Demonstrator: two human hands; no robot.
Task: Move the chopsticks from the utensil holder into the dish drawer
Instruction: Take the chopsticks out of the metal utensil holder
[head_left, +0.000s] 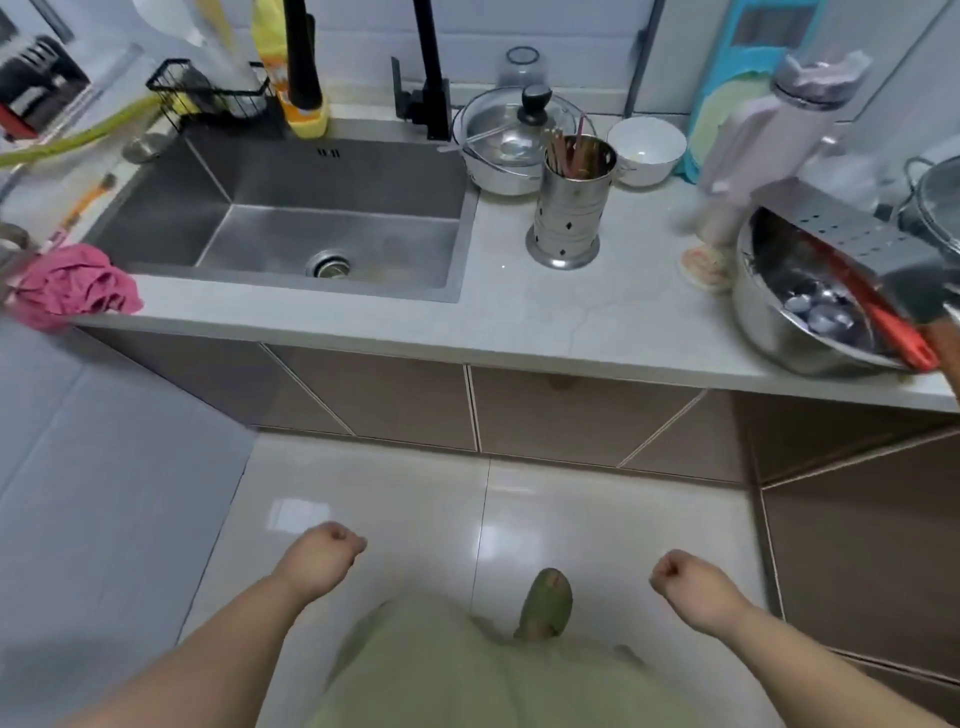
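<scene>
1. Head view looks down on a kitchen counter (597, 317), with both bare forearms reaching forward low in the picture, over the pale floor tiles.
2. Left hand (324, 558) is curled into a loose fist and holds nothing.
3. Right hand (685, 577) is likewise curled into a fist, empty, and level with the left; the two are well apart, with a green slipper (545, 605) on the floor between them.
4. Chopsticks (563, 153) stand upright in the utensil holder (569, 208), a perforated metal cylinder on the counter, far ahead of both hands and above the gap between them, somewhat nearer the right hand's side.
5. Neither hand touches the holder or the counter edge.
6. Ahead of the left hand lies the steel sink (291, 223), with a pink cloth (72, 286) on the counter further left.
7. Ahead of the right hand and beyond it sits a metal bowl (795, 332) with a red-handled tool across it.
8. Just behind the holder are a lidded pot (506, 143) and a white bowl (647, 150).
9. Closed cabinet fronts (571, 415) run below the counter, between the hands and the holder.
</scene>
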